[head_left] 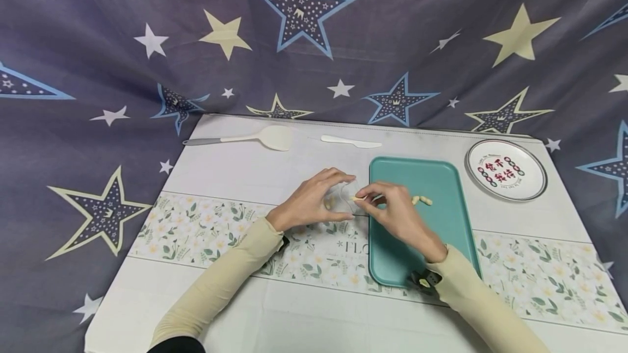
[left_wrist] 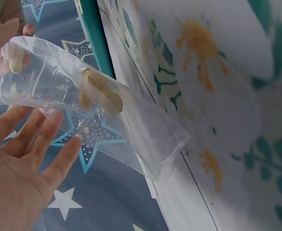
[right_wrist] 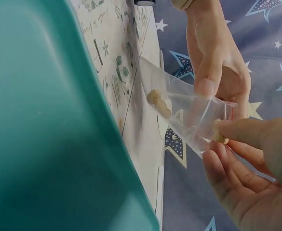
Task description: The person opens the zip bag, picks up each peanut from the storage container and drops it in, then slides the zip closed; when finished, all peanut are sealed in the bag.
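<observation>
My left hand [head_left: 309, 200] holds a clear zip bag [left_wrist: 49, 86] near its mouth, between thumb and fingers. A peanut [left_wrist: 100, 91] in its shell lies inside the bag, which hangs tilted with its closed end down. Thumb and fingertips of my right hand [head_left: 399, 211] pinch another peanut [right_wrist: 221, 134] at the bag's mouth. In the head view this hand is over the left part of a teal tray [head_left: 422, 255]. Shelled-looking detail is too small to tell on the peanuts [head_left: 426, 200] lying on the tray, partly hidden behind the right hand.
A spatula [head_left: 272, 137] with a grey handle lies at the back left. Right of it is a white plastic knife [head_left: 350, 141]. A white plate [head_left: 507, 184] with red lettering stands right of the tray. A starred curtain [head_left: 343, 37] hangs behind the table.
</observation>
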{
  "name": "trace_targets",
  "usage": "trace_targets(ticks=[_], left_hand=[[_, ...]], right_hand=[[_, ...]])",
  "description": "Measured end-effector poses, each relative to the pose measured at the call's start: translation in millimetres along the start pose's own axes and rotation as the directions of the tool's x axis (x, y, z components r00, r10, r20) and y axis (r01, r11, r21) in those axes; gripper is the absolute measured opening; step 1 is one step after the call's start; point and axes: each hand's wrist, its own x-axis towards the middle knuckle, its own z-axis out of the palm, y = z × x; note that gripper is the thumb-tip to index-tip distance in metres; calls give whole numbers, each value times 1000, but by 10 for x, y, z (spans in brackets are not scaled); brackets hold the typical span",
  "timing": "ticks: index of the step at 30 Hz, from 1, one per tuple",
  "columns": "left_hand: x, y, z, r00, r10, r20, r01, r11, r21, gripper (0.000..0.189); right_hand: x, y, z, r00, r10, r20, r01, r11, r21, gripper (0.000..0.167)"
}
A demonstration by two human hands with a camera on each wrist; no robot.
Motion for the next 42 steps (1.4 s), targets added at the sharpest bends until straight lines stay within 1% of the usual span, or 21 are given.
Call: trace_targets(ticks=[3,10,17,20,25,32,37,42], left_hand=[[8,7,2,1000,6,-3,-6,1000,0,81],[25,14,6,1000,15,-13,-15,1000,-5,80],[21,9,9,1000,11,-15,-11,1000,-7,80],[21,11,4,1000,8,-16,-8,1000,-6,81],[20,12,-7,1000,-3,-20,3,1000,-6,83],[20,4,-9,1000,-28,-2,28,1000,-7,84],[21,1,-12,999,-40,12,40,999,-12,84],[21,-13,-14,999,-41,11,41,999,-10,86]], right_hand=[[7,-9,14,1000,-9,3,9,1000,4,9],[5,3,15,1000,-4,8,4,1000,20,14],[-30,61,-52,999,-6,-34,7,1000,26,12],[-58,118,-96,998,-5,-61,6,1000,10,12],[-120,215,-205,995,18,-97,-20,1000,-21,15],[-236,373,-358,991,85,-99,-90,995,-40,21],[-304,511,-418,988,90,-124,-96,995,-41,26],[-381,651,-494,983,122,-134,-131,989,-63,28]])
